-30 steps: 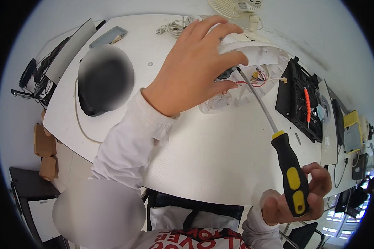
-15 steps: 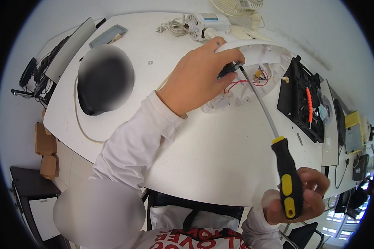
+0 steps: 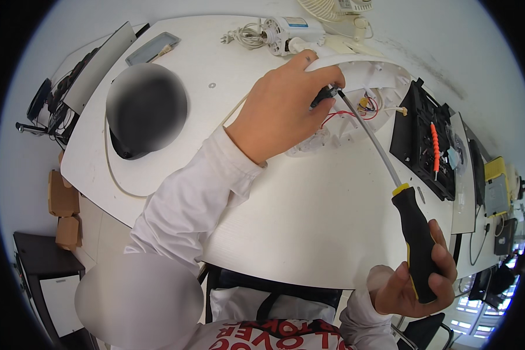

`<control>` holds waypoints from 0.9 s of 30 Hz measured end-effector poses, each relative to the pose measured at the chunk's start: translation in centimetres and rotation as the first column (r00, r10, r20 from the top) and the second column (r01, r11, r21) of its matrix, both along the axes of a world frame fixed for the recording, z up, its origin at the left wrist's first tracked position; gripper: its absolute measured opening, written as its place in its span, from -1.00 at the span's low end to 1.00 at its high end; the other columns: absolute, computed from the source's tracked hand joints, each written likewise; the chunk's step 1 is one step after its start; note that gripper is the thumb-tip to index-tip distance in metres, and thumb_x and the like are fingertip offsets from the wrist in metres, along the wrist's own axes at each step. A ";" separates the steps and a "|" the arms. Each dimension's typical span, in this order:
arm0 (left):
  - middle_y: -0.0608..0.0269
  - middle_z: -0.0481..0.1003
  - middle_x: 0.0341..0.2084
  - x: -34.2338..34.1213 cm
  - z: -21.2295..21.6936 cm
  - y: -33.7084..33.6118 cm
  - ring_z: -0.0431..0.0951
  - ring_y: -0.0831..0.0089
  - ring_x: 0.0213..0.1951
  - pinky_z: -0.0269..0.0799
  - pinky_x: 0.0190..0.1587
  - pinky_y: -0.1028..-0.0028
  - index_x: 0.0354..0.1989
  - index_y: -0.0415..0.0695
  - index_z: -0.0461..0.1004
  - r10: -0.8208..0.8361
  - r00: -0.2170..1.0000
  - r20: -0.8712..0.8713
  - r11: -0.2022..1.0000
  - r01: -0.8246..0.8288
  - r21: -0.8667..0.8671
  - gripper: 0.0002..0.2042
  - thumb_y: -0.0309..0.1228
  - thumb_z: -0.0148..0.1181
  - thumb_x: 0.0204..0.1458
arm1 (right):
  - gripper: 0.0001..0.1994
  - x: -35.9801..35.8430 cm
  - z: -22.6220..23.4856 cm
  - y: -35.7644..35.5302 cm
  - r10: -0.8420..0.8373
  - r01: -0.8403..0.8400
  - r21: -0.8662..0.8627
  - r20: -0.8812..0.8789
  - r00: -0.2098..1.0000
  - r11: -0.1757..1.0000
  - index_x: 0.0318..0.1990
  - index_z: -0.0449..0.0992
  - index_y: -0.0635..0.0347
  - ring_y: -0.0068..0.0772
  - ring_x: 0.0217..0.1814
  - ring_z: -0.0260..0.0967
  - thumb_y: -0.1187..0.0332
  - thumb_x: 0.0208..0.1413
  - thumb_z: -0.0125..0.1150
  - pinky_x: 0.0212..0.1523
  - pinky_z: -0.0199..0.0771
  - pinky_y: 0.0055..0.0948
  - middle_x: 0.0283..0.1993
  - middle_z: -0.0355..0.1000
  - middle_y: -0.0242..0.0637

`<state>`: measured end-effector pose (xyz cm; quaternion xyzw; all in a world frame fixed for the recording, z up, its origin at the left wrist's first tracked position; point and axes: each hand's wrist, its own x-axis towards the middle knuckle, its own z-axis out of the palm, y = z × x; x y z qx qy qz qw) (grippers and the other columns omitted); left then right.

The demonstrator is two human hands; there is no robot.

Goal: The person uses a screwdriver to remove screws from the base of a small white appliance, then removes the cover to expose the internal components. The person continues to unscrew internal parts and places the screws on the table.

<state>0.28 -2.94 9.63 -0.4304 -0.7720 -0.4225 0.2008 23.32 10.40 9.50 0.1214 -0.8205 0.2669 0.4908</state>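
My left hand (image 3: pixel 283 108) reaches over a white plastic housing (image 3: pixel 385 74) and pinches a small black part (image 3: pixel 322 96), mostly hidden by the fingers. My right hand (image 3: pixel 417 291) grips the black and yellow handle of a long screwdriver (image 3: pixel 414 230). Its shaft slants up and to the left, and the tip meets the black part at my left fingertips; whether it sits in a screw cannot be made out. Inside the housing run red wires (image 3: pixel 347 113), with a yellow component (image 3: pixel 364 105) among them.
Right of the housing lies an open black tool case (image 3: pixel 411 131) with an orange spiral piece (image 3: pixel 434 149). A white motor-like unit (image 3: pixel 294 35) with a coiled cord and a cream fan (image 3: pixel 332 10) stand behind. Leftward are a blurred dark object (image 3: pixel 125 149), a grey tray (image 3: pixel 151 49) and a washer (image 3: pixel 212 86).
The screwdriver handle has rolled in my right hand, so its yellow insets no longer face up, and it has shifted slightly right. My right fingers have curled round it. My left hand moved slightly right.
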 end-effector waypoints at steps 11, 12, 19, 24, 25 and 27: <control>0.22 0.37 -0.39 0.4 0.2 0.1 0.44 0.34 -0.44 0.36 -0.38 0.47 -0.31 -0.01 0.47 0.058 0.998 0.031 0.998 -0.058 -0.024 -0.79 -0.52 0.21 -0.18 | -0.51 0.3 0.3 0.3 0.097 -0.100 0.104 0.036 0.995 0.989 -0.11 0.21 -0.08 0.14 0.03 0.27 0.72 -0.22 -0.04 0.06 0.31 -0.01 -0.05 0.22 -0.19; 0.21 0.38 -0.34 0.3 0.1 0.4 0.45 0.34 -0.42 0.36 -0.37 0.48 -0.31 -0.01 0.47 0.053 0.999 -0.012 0.998 -0.053 0.020 -0.79 -0.52 0.22 -0.18 | -0.50 0.5 0.2 0.3 0.087 -0.091 0.105 0.036 0.996 0.990 -0.11 0.21 -0.08 0.14 0.03 0.27 0.72 -0.23 -0.04 0.07 0.31 -0.01 -0.05 0.22 -0.20; 0.18 0.37 -0.11 0.0 -0.6 0.8 0.47 0.28 -0.28 0.39 -0.26 0.44 -0.35 -0.03 0.49 0.090 0.981 -0.170 0.990 -0.069 0.126 -0.76 -0.59 0.24 -0.25 | -0.51 0.5 0.1 0.5 0.074 -0.078 0.099 0.040 0.996 0.992 -0.11 0.21 -0.08 0.13 0.04 0.26 0.71 -0.21 -0.04 0.07 0.31 -0.02 -0.06 0.23 -0.23; 0.18 0.37 -0.10 0.2 -0.8 0.8 0.45 0.27 -0.24 0.39 -0.24 0.43 -0.40 -0.05 0.50 0.148 0.967 -0.206 0.981 -0.117 0.157 -0.78 -0.60 0.25 -0.28 | -0.52 -0.1 -0.6 0.5 0.012 -0.008 0.103 -0.031 0.999 0.995 -0.11 0.21 -0.09 0.12 0.03 0.27 0.70 -0.20 -0.03 0.07 0.31 -0.04 -0.05 0.23 -0.24; 0.17 0.37 -0.10 0.2 -0.8 0.9 0.45 0.28 -0.23 0.39 -0.25 0.44 -0.41 -0.05 0.50 0.149 0.971 -0.188 0.980 -0.119 0.162 -0.79 -0.60 0.25 -0.28 | -0.52 0.0 -0.6 0.5 0.002 0.001 0.104 -0.036 0.999 0.995 -0.11 0.22 -0.09 0.12 0.03 0.27 0.70 -0.20 -0.02 0.07 0.31 -0.04 -0.05 0.23 -0.24; 0.17 0.37 -0.09 0.3 -0.6 1.1 0.46 0.29 -0.26 0.39 -0.27 0.45 -0.42 -0.06 0.50 0.158 0.970 -0.185 0.979 -0.129 0.160 -0.79 -0.60 0.25 -0.28 | -0.52 0.3 -0.5 0.8 0.010 -0.008 0.120 -0.021 1.000 0.993 -0.11 0.22 -0.09 0.12 0.04 0.27 0.70 -0.20 -0.03 0.08 0.31 -0.04 -0.03 0.21 -0.23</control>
